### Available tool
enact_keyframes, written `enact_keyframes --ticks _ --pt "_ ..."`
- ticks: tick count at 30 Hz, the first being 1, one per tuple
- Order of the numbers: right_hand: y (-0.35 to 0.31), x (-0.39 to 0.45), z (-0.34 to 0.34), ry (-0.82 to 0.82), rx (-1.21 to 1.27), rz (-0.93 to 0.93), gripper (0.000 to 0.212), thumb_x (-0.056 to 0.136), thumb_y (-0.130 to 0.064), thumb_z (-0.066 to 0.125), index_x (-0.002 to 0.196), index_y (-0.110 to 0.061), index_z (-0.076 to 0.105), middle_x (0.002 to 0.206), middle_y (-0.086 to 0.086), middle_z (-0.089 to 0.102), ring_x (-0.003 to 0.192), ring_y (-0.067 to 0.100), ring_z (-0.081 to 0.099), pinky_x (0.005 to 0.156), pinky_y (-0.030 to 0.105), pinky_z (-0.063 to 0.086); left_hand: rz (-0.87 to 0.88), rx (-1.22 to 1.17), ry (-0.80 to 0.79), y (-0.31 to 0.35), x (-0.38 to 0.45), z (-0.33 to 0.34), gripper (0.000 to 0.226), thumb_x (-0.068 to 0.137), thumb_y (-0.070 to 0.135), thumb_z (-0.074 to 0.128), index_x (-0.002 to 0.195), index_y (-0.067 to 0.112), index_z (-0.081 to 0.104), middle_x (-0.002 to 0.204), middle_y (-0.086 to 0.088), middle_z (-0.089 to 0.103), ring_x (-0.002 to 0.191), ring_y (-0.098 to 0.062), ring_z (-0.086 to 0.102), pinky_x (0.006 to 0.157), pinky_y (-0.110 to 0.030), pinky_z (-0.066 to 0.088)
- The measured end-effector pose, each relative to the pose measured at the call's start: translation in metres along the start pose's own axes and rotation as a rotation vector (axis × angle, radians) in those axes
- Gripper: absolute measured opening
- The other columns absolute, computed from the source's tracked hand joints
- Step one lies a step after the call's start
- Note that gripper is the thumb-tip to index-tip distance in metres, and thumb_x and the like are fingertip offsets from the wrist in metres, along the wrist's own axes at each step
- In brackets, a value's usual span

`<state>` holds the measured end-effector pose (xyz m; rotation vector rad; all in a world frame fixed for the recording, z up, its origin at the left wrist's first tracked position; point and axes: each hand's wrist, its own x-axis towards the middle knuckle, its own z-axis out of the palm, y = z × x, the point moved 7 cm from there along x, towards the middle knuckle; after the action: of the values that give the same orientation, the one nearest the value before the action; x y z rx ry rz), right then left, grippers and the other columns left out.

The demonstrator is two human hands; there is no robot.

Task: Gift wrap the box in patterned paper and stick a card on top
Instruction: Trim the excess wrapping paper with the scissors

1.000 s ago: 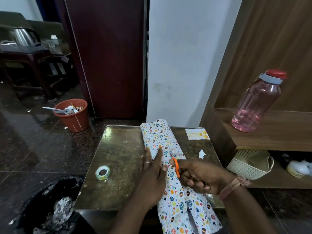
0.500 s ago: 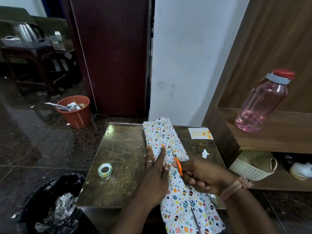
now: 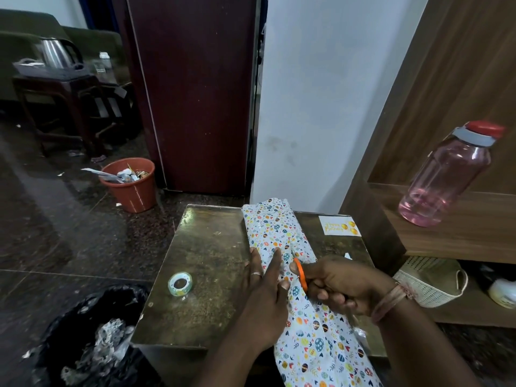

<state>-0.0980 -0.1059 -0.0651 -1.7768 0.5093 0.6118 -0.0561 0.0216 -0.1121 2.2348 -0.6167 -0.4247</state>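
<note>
Patterned paper (image 3: 275, 230) laid lengthwise on small table (image 3: 206, 247). Left hand (image 3: 265, 286) pressing flat on paper; right hand (image 3: 339, 286) gripping orange-handled scissors (image 3: 301, 274). Tape roll (image 3: 180, 283) left, card (image 3: 339, 225) far right corner.

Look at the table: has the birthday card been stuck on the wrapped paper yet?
No: the card lies flat on the table, apart from the patterned paper.

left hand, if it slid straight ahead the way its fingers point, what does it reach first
The left hand lies flat on the patterned paper, fingers pointing away along it. Going on, it would probably meet only more paper up to its far end, then the white wall.
</note>
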Motion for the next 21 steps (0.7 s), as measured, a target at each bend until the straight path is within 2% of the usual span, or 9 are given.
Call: enact_keyframes --ticks 9,14,21 --pt "-0.008 0.002 -0.005 0.001 0.000 -0.009 0.060 0.100 -0.049 0.051 0.052 -0.012 0.050 0.040 -0.004 0.039 0.027 0.004 0.022 0.028 0.014 0.015 0.002 0.020 -0.024 0.002 -0.001 0.001 0.061 0.111 0.037 0.031 0.155 0.056 -0.006 0.163 0.010 -0.036 0.154 -0.018 -0.025 0.124 -0.038 -0.008" --pt "-0.003 0.018 -0.014 -0.025 0.052 -0.005 0.037 0.100 -0.037 0.056 0.083 -0.005 0.064 0.053 0.001 0.044 0.029 0.005 0.026 0.029 0.014 0.017 -0.013 0.021 -0.029 0.000 0.000 0.001 0.061 0.111 0.038 0.031 0.156 0.054 -0.007 0.163 0.007 -0.037 0.154 -0.020 -0.025 0.127 -0.042 -0.004" --pt "-0.006 0.025 -0.021 -0.017 -0.014 -0.008 0.040 0.097 -0.047 0.060 0.088 -0.009 0.070 0.054 -0.001 0.046 0.032 0.005 0.026 0.030 0.015 0.017 0.003 0.019 -0.029 0.001 -0.001 0.002 0.063 0.111 0.036 0.032 0.155 0.056 -0.008 0.161 0.010 -0.039 0.153 -0.018 -0.026 0.126 -0.041 -0.002"
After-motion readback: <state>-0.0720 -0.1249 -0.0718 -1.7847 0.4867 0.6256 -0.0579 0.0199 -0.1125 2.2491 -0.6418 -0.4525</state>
